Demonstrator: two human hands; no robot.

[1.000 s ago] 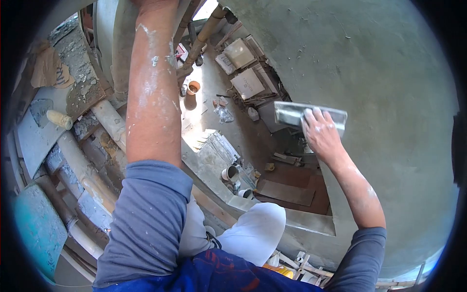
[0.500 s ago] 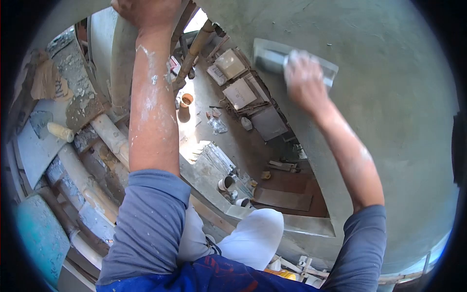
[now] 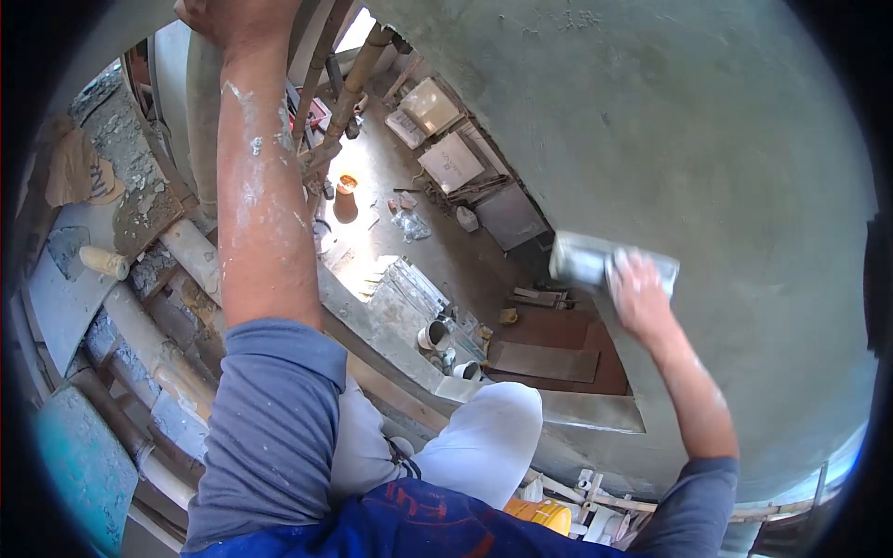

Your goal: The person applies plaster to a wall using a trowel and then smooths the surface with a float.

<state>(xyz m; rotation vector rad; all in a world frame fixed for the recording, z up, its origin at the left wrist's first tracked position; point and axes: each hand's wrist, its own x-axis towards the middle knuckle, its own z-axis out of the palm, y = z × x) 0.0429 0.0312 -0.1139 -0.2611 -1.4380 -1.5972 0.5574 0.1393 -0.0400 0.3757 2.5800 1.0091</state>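
Note:
My right hand point(image 3: 639, 290) is wrapped round the handle of a plastering trowel point(image 3: 579, 260). The trowel's long metal blade lies against the grey plastered wall point(image 3: 744, 205), its left end by the slanting edge of an opening. At the top left, my left hand point(image 3: 244, 17) is raised and closed, partly cut off by the frame. What it grips is out of sight. Whitish smears mark the left forearm.
Through the opening, boxes point(image 3: 453, 163), an orange pot point(image 3: 346, 184), buckets point(image 3: 433, 335) and stacked tiles point(image 3: 409, 288) stand on a floor below. Bamboo poles point(image 3: 153, 349) and boards lie at left. A yellow bucket point(image 3: 539, 514) sits under me.
My right hand has drawn the trowel down and to the right along the wall, to the lower edge of the opening. My left hand shifts slightly left in view.

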